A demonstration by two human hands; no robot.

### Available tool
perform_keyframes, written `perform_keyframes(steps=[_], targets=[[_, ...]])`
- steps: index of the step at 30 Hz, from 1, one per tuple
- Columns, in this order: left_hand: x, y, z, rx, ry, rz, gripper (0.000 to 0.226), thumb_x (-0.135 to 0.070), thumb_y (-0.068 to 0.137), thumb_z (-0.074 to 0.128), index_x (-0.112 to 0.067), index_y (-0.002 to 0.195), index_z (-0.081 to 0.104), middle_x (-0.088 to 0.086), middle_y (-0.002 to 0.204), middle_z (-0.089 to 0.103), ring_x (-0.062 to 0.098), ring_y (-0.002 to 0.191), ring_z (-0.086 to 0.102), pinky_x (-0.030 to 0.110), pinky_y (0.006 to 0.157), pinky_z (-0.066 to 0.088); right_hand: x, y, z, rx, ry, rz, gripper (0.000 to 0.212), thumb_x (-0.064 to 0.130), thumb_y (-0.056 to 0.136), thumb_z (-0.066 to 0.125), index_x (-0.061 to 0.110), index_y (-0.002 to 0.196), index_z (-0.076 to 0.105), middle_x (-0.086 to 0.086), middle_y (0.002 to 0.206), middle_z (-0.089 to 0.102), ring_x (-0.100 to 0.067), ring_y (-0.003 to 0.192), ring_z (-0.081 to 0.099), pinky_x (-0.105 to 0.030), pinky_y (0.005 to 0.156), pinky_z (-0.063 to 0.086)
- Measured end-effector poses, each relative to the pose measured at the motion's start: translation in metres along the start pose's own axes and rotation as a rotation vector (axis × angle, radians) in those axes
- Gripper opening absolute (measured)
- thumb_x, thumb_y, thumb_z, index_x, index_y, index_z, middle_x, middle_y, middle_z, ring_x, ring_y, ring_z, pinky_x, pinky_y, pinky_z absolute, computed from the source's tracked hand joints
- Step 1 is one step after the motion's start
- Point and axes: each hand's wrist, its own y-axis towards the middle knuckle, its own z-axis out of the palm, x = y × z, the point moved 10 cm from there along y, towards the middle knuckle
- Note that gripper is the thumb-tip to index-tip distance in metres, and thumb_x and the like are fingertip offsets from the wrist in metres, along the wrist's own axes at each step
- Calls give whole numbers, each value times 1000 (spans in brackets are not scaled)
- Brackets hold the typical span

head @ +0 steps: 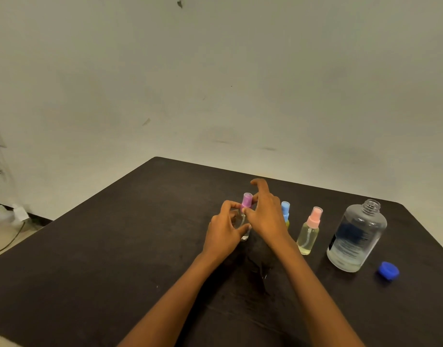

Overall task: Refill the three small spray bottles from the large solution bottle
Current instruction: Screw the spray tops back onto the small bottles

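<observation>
A small clear spray bottle with a purple cap (246, 202) stands on the dark table (115, 246). My left hand (224, 231) grips its body, and my right hand (264, 212) pinches its purple spray head from the right. Behind my right hand stands a blue-capped spray bottle (285, 211), partly hidden. Further right, a pink-capped spray bottle (309, 231) holds yellowish liquid. The large clear solution bottle (356, 236) stands at the right with its neck uncapped, liquid low inside. Its blue cap (388, 270) lies on the table beside it.
The table's far edge runs along a pale wall. At the left, beyond the table edge, a cable and some pale items lie on the floor (13, 216).
</observation>
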Motion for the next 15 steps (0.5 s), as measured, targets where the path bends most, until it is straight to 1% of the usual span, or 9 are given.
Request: perform_keyframes(steps=[5,6,8,11,13,15], targets=[[0,0,0,-23,2,1,40,-18,77,74,-17,108,50,5,107,69,15,98,67,41,84,57,1,-4,-1,-42,48,29,51,15,88,58,15,133,33,-9,105,62,-9,83,50,-21,72,40],[-1,0,0,-25,-2,3,39,-18,77,74,-17,108,50,5,106,70,15,97,67,41,83,57,0,-6,-1,-59,62,33,51,14,88,58,15,133,33,-9,107,61,-11,86,53,-22,73,41],[-1,-1,0,-26,-16,7,37,-17,78,73,-16,107,50,5,103,70,14,94,68,41,81,58,0,-9,-1,-77,79,48,53,11,88,58,15,134,33,-11,112,60,-18,99,57,-25,78,44],[-6,-3,0,-17,-31,27,32,-14,81,70,-15,106,50,6,99,71,15,88,69,39,76,59,0,-12,1,-102,88,52,53,10,89,55,14,136,32,-11,122,56,-21,113,53,-28,86,44],[-10,-4,0,-6,-40,50,29,-12,83,67,-14,104,48,7,94,71,15,82,69,36,70,59,0,-15,3,-110,88,48,51,12,90,54,13,137,32,-10,128,52,-22,118,50,-28,91,42],[-12,-5,0,7,-43,63,28,-12,84,66,-15,105,47,7,94,70,15,80,69,31,67,58,1,-17,5,-113,84,36,45,15,93,50,11,135,35,-10,130,50,-21,120,48,-27,94,40]])
